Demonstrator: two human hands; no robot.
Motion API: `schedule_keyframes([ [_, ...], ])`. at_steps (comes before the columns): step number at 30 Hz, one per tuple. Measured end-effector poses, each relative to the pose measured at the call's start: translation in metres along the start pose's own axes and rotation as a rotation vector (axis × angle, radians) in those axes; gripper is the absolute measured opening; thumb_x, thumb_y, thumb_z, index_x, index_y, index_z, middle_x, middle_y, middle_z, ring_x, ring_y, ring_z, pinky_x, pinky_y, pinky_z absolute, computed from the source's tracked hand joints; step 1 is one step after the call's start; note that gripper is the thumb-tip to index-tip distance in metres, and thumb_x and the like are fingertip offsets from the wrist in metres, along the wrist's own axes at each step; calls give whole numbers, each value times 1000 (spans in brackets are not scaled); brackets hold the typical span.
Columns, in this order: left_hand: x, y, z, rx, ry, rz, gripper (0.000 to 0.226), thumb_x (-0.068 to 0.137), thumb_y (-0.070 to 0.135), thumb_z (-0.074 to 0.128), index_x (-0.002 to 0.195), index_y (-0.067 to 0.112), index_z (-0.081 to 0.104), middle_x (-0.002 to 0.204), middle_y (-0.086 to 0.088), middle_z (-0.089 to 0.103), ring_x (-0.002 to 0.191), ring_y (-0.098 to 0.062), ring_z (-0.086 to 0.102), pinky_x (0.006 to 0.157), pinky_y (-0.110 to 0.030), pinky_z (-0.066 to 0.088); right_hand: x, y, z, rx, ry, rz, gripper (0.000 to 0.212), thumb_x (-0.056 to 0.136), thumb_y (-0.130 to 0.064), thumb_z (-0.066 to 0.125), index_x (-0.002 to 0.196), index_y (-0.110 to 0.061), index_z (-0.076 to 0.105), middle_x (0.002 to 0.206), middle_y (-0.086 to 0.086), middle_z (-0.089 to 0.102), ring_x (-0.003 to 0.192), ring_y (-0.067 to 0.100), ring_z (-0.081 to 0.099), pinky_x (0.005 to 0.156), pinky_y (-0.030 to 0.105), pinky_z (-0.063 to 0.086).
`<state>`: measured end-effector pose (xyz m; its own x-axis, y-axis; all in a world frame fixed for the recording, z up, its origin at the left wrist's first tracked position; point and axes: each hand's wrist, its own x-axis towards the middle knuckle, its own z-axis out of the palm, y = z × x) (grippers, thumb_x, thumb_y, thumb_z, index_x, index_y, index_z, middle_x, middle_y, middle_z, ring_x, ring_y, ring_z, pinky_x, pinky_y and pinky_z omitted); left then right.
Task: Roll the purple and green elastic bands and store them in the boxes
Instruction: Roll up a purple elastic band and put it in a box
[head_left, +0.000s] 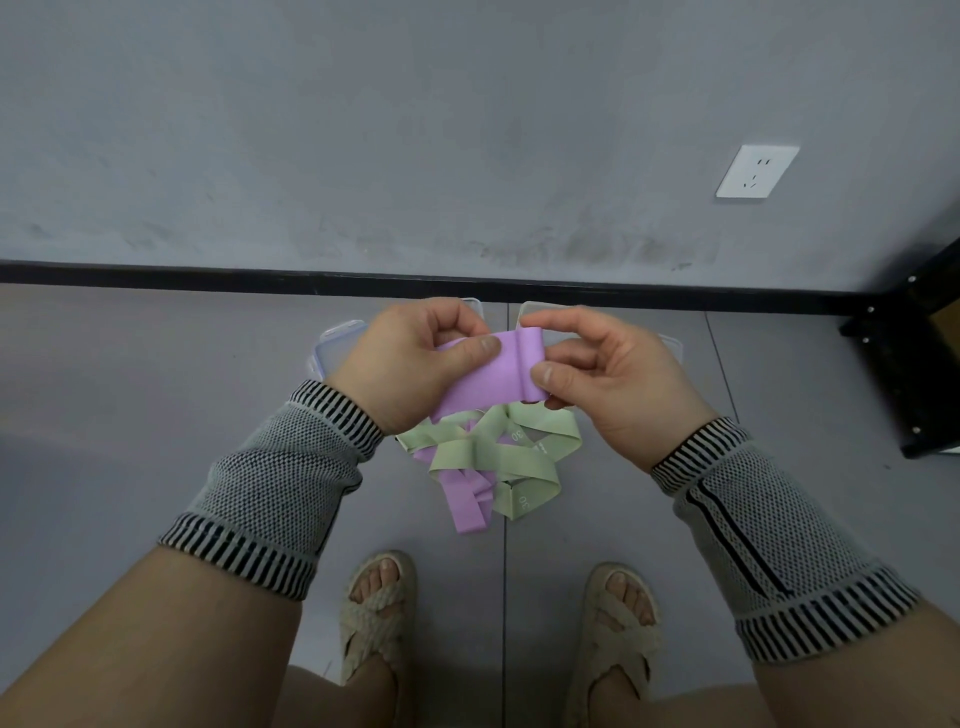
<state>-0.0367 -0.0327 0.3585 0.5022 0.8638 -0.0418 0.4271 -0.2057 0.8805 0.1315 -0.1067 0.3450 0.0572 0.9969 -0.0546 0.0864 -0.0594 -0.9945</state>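
The floor (156, 374) is grey, laid in large tiles with thin dark seams, and it meets a grey wall at a black skirting strip. On it lies a loose heap of elastic bands: green bands (498, 457) looped and crossed over purple bands (470, 506) (some green ones carry small printed numbers). Just beyond the heap, nearer the wall, stand clear plastic boxes (335, 348), largely hidden behind the person's hands, so their number cannot be told. At the right edge the foot of a black metal frame (904, 364) rests on the floor. Nearest the camera, two feet in woven beige sandals (376, 613) stand on the tiles, one either side of a seam.
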Motion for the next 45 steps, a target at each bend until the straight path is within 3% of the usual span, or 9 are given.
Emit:
schedule_keyframes([
  [7,1,1,6,43,24,18,19,87,21,63,69,24,58,57,8,56,44,1,46,44,-12,36,3,3,6,-39,50,-29,33,82,2,65,97,-25,56,66,-5,65,60,10,59,59,22,48],
  [14,2,2,9,71,50,0,17,85,23,65,69,23,61,59,7,58,48,0,46,48,-15,38,4,4,11,-129,103,-74,34,78,-3,71,89,-32,56,79,24,62,60,13,55,59,28,49],
  [20,1,4,12,-87,35,-94,21,75,27,76,76,8,67,71,-16,68,55,-14,54,53,-29,45,4,2,13,-185,127,-82,32,75,-7,75,87,-30,57,68,6,59,53,3,51,54,18,45],
  [24,2,4,7,-120,43,-132,15,77,23,74,72,12,66,61,-4,63,41,-3,49,41,-15,38,0,2,9,-195,8,-55,49,69,-13,81,104,-37,56,89,3,63,68,13,60,64,31,55],
  [26,2,4,4,-159,38,-150,13,78,21,73,71,14,65,57,3,62,39,-1,48,38,-11,35,-2,4,7,-306,-33,-61,65,66,-20,83,119,-39,50,98,-7,59,76,12,61,69,31,55],
  [29,1,4,3,-172,4,-144,11,79,20,72,73,13,66,56,4,62,40,-1,49,39,-11,35,-3,4,8,-458,-4,-108,72,67,-22,82,127,-38,46,96,-15,57,78,7,59,71,27,53],
  [38,-1,5,5,-88,-49,-177,18,74,27,77,75,12,67,60,2,63,41,0,49,40,-12,37,-3,3,7,-505,4,-186,56,64,-15,84,103,-43,55,77,-11,61,71,5,57,65,17,48],
  [42,0,4,7,-26,-39,-167,17,72,27,78,68,18,64,64,-1,64,50,-4,53,48,-17,43,-3,3,6,-608,-19,-218,53,65,-14,82,110,-31,61,79,-10,61,73,7,58,65,14,48],
  [45,0,3,7,-59,-12,-165,15,73,27,78,70,18,66,73,-10,68,57,-13,55,55,-25,45,-3,4,7,-436,-64,-121,63,69,-10,80,116,-41,52,87,-7,64,77,8,63,69,20,51],
])
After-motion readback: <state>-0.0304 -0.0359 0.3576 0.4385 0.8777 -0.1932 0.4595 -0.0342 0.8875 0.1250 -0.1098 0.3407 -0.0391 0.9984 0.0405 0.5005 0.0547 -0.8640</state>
